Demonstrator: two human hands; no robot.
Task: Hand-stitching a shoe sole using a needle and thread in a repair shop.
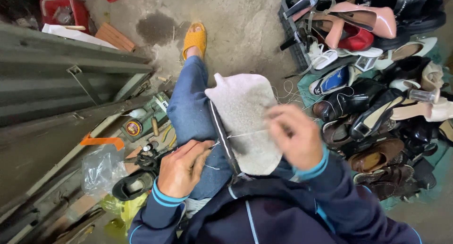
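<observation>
Pale grey felt-soled shoe (pixel 245 116) with a dark rim, resting sole-up on the lap over a blue denim knee (pixel 191 107). White thread (pixel 245 133) stretched taut across the sole, pinched at both ends. Left hand (pixel 183 167) closed narrow at the shoe's dark edge, fingertips gripping the thread end; needle too small to make out. Right hand (pixel 296 136) blurred, fingers curled tight on the thread over the sole's right side. Beyond the knee, a yellow woven slipper (pixel 195 38) on the concrete floor (pixel 245 27). Heap of leather shoes and pink heels (pixel 377 83) to the right. Round polish tin (pixel 133 128) and tools left.
</observation>
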